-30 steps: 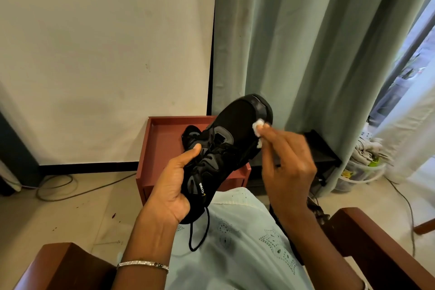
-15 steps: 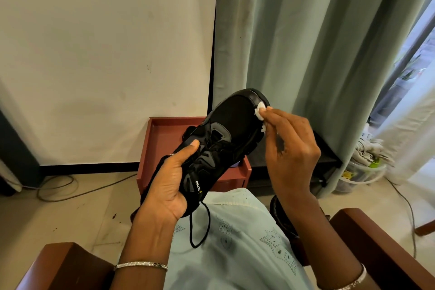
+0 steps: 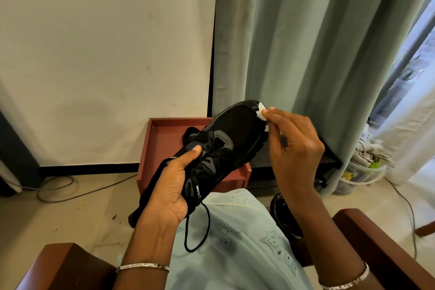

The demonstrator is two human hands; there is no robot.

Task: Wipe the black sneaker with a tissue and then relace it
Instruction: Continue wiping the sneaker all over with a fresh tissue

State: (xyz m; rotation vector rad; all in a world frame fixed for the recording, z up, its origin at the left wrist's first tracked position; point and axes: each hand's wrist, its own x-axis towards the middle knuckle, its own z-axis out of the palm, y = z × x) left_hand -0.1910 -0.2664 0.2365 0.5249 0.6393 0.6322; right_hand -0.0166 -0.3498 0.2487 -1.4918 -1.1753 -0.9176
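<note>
Black sneaker (image 3: 235, 129), head view: all-black mesh upper, glossy black rand around the toe, lugged black sole edge along its right side. Grey panels sit by the eyelets, and yellow-white "CLYMB" lettering is near the heel end. It is held in the air over the near right corner of the red tray (image 3: 164, 146), tilted. The toe is up and away past the tray's back right corner, and the heel is low on the near side of the tray. Lace (image 3: 200, 231) is loose, with one black loop hanging from the heel end, nearer than the tray.

Left hand (image 3: 171, 186) grips the heel half of the sneaker. The thumb lies flat across the top by the eyelets, the palm is against its left side, and the fingers are wrapped underneath, out of sight.

Right hand (image 3: 294, 148) is right of the tray, fingers curled. Thumb and fingertips pinch a small crumpled white tissue (image 3: 261, 112), which is pressed to the toe rand.

Containers:
- The red tray is a raised-rim top on a red stand. A black item (image 3: 191, 133) lies inside, mostly hidden behind the sneaker, so I can't tell what it is.
- Clear tub (image 3: 362, 176) is on the floor, well right of the tray at the foot of the curtain (image 3: 306, 42). It holds pale bunched cloth and something green.

Second black shoe (image 3: 283, 214) is on the floor right of the tray and nearer, partly hidden behind the right forearm.
</note>
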